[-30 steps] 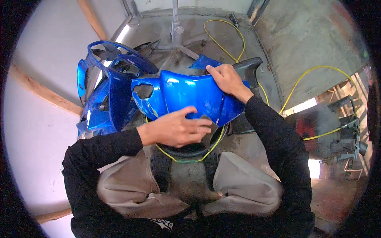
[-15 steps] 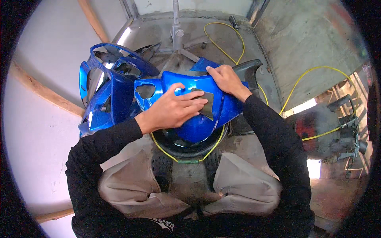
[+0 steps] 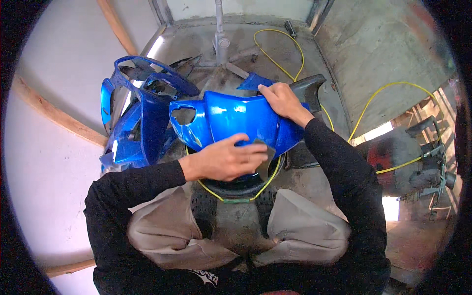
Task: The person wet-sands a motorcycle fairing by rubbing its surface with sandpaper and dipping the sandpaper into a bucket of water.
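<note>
A glossy blue motorcycle fairing panel [image 3: 241, 118] lies over a black round tub [image 3: 238, 188] in front of me. At its lower edge, my left hand [image 3: 228, 158] is closed on a sheet of sandpaper [image 3: 266, 156], grey-brown and bent under the fingers. My right hand [image 3: 286, 102] grips the panel's upper right edge, thumb on top; its other fingers are mostly hidden. On the panel's left end there is a rounded opening. The tub is largely covered by the panel and my left hand.
More blue fairing parts [image 3: 147, 113] are piled at the left by the pale wall. A smaller blue piece [image 3: 254, 80] lies beyond my right hand, near a grey metal stand [image 3: 221, 44]. A yellow hose [image 3: 301, 54] runs across the floor to a dirty machine [image 3: 398, 160] at right.
My left hand has slid the sandpaper down and slightly right, from the panel's middle to its lower edge. The panel appears tilted differently. My right hand keeps its grip.
</note>
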`<state>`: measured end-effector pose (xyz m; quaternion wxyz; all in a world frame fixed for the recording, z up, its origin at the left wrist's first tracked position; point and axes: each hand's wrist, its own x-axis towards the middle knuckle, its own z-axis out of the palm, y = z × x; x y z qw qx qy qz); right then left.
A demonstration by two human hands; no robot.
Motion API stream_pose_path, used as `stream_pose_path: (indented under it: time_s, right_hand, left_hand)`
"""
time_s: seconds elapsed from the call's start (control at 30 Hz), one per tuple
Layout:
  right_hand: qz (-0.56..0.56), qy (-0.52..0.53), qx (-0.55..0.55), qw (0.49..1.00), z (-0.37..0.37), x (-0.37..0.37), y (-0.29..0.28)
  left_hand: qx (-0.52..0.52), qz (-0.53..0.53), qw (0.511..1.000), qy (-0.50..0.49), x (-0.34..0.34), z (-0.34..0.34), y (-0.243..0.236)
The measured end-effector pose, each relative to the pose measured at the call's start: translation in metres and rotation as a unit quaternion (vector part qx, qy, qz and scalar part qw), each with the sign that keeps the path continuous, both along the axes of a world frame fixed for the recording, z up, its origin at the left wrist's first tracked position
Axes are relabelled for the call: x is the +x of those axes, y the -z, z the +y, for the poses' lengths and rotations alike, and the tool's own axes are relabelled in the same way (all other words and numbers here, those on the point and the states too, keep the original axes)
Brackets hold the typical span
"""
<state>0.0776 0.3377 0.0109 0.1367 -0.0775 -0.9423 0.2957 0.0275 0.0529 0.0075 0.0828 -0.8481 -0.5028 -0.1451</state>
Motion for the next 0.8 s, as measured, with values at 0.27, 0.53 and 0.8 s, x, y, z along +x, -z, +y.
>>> stream_pose_path:
  time_s: [0.27,0.53,0.8]
  right_hand:
    - [0.028,-0.001,0.002,1.000,-0.003,0.003,0.000]
    - [0.058,0.008,-0.002,0.998,-0.005,0.003,-0.003]
    - [-0.005,0.014,-0.012,1.000,-0.005,0.000,-0.003]
  left_hand:
    - [0.068,-0.038,0.991,-0.110,-0.026,0.010,-0.009]
    - [0.042,-0.038,0.996,-0.067,-0.019,0.006,-0.011]
    - [0.041,-0.020,0.997,-0.056,-0.011,-0.001,0.002]
